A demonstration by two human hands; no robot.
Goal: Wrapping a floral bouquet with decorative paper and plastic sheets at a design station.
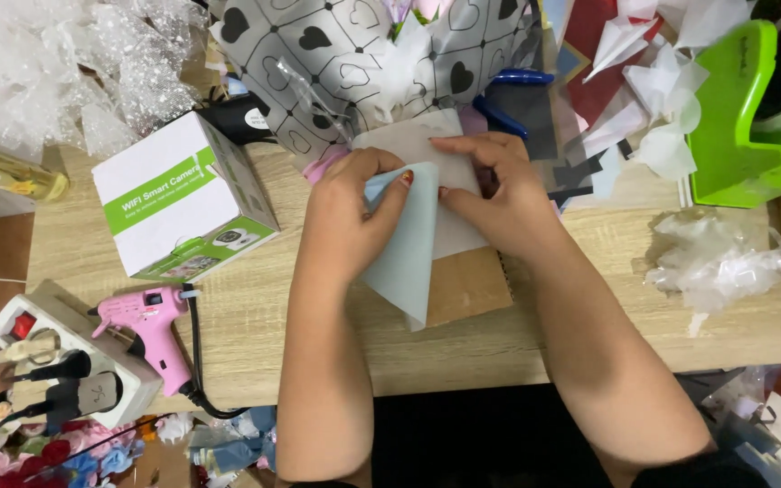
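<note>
1. A pale blue paper sheet [406,244] is pinched by the left hand [347,212], thumb on top, above the wooden desk [589,316]
2. White paper [427,145] is pressed by the right hand [499,194], fingers [463,145] together
3. A pink glue gun [151,325] is seen well apart, beside a white box [183,199]

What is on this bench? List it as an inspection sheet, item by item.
Surface: wooden table, crowded at the edges.
Job's things: pale blue paper sheet, folded, over white paper.
Clutter: pink glue gun, white and green box, green tape dispenser, crumpled clear film, heart-print wrap.
Hands: left hand and right hand pinch the blue sheet.
Cables: black cord, power strip.
Surroundings: paper scraps.
</note>
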